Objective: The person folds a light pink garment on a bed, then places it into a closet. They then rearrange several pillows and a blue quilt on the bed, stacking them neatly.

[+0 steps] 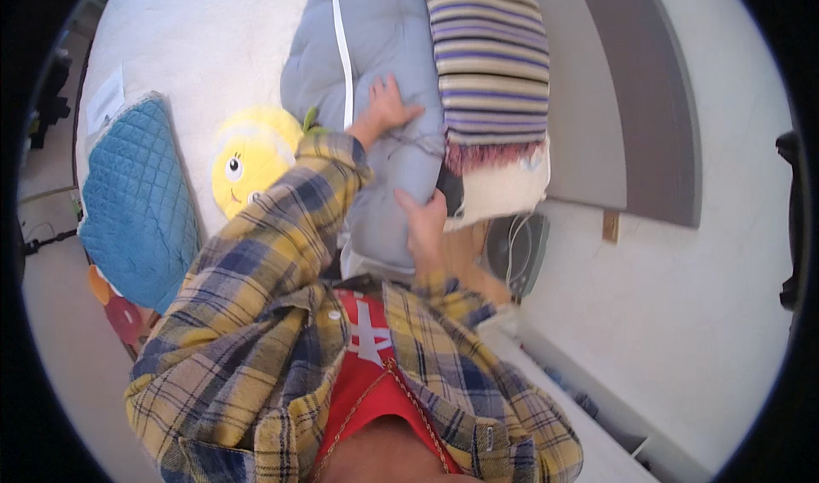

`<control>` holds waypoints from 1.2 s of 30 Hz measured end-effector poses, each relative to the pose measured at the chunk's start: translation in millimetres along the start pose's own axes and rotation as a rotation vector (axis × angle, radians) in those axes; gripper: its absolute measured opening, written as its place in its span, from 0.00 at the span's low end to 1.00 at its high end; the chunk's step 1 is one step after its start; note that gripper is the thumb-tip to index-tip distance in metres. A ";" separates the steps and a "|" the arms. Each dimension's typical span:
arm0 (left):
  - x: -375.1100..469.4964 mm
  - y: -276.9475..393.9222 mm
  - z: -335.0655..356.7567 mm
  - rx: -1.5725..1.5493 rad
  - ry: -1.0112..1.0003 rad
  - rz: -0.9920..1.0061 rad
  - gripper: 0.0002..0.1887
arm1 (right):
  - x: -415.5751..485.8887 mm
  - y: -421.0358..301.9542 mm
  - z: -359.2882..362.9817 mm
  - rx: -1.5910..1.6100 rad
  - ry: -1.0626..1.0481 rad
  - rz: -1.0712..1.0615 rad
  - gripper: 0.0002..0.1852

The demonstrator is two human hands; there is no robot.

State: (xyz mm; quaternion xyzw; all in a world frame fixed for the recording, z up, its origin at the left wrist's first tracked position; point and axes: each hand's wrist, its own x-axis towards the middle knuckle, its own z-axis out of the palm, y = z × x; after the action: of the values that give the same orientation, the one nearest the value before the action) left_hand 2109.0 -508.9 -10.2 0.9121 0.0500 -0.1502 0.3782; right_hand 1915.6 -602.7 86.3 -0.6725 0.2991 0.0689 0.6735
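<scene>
A long grey tufted cushion (390,35) lies before me on the bed, with a white strap (341,48) running along it. My left hand (385,108) rests on top of the cushion, palm down and fingers spread. Nearer to my body, my right hand (427,224) holds the cushion's right edge, thumb on top and the fingers partly hidden at the side. Against that edge lies a striped woven blanket (492,67) with a pink fringe, over a cream cloth (508,192). A yellow plush toy (246,153) with a face and green leaf sits left, partly covered by my sleeve.
The bed's white cover (211,35) carries a blue quilted cloth (137,195) at left. A grey headboard (652,99) stands at right against a white wall (723,278) with an outlet (611,226). Below it, a white cable (512,246) hangs over a dark round object.
</scene>
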 end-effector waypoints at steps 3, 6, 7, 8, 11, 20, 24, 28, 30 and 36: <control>4.2 -9.0 -32.6 -0.146 0.003 -0.036 0.61 | -14.0 3.8 13.3 0.135 -0.329 0.083 0.21; -2.4 -1.9 -91.3 -0.174 0.041 -0.035 0.62 | -51.2 2.0 52.2 -0.667 -0.560 -0.644 0.10; -4.1 2.0 -112.2 -0.178 0.075 -0.022 0.62 | -60.9 -0.8 64.6 -0.717 -0.664 -0.823 0.09; -9.4 2.7 -127.7 -0.097 0.073 0.002 0.60 | -69.8 -4.1 72.2 -0.778 -0.780 -0.864 0.08; -16.7 -2.9 -162.4 0.179 0.077 0.136 0.53 | -94.1 -16.8 86.1 -0.866 -1.004 -0.963 0.07; -48.7 -39.5 -284.9 -0.834 0.655 -0.145 0.13 | -63.3 -107.5 -2.8 -0.414 -0.849 -0.809 0.13; -69.3 58.0 -335.5 -0.872 0.818 0.064 0.09 | -49.9 -158.4 -40.5 -0.355 -0.898 -0.820 0.15; -54.7 191.9 -369.3 -0.759 0.804 0.426 0.09 | -22.6 -202.6 -82.6 -0.288 -0.727 -0.831 0.17; -25.7 247.4 -366.6 -0.646 0.782 0.546 0.11 | 4.5 -221.2 -107.1 -0.208 -0.636 -0.751 0.18; 144.2 360.1 -266.2 -0.090 0.686 0.474 0.22 | 114.5 -229.7 -179.6 0.086 -0.378 -0.443 0.18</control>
State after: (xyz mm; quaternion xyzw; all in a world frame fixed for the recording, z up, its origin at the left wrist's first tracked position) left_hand 2382.6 -579.8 365.9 0.8780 -0.0317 0.2559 0.4032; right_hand 2066.5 -827.9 243.1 -0.6675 0.0170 0.0315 0.7437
